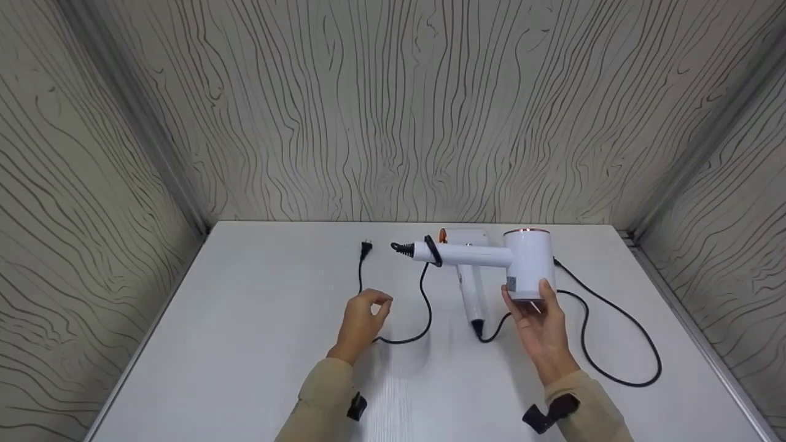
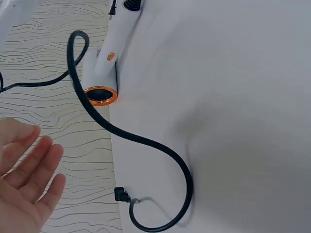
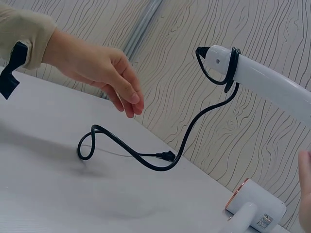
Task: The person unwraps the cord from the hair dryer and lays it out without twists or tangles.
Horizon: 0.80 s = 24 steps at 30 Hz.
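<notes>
My right hand holds a white hair dryer above the table, thumb and fingers about the lower end of its barrel. Its handle points left, and in the right wrist view a black cord is looped round the handle's end. From there the cord hangs to the table and runs to a two-pin plug. My left hand hovers near the hanging cord; in the left wrist view its fingers are loosely bent with nothing between them. Behind the held dryer, a second white hair dryer lies on the table.
The second dryer's black cord curves in a wide loop on the right of the white table. Wood-grain patterned panels stand at the back and both sides. A black strap mount sits on the right sleeve.
</notes>
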### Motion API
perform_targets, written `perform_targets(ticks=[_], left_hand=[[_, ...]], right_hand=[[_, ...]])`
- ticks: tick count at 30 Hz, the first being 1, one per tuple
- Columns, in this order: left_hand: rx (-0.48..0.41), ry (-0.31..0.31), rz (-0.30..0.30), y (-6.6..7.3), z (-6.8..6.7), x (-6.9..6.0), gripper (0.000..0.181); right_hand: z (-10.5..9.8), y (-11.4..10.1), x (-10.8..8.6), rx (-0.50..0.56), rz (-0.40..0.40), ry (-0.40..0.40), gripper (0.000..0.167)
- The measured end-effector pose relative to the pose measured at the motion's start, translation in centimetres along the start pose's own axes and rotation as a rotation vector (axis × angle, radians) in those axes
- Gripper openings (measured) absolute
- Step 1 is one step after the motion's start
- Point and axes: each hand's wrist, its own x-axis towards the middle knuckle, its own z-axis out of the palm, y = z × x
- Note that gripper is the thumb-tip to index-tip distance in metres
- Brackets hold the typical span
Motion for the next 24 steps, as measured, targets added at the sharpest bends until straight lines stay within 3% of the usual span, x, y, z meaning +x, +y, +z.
perform_targets(ticks=[12, 17, 24], left_hand=[[-0.120, 0.062, 0.007, 2.1, 1.9, 1.8, 0.013], [-0.167, 0.078, -0.030, 2.3, 2.6, 2.2, 0.014], [-0.222, 0.056, -0.026, 2.9, 3.0, 2.4, 0.019]], right_hand=[[-0.2, 0.3, -0.2, -0.025, -0.014, -0.026, 0.055], [-0.4, 0.4, -0.3, -0.028, -0.012, -0.034, 0.054], [-0.6, 0.6, -0.3, -0.039, -0.008, -0.041, 0.055]])
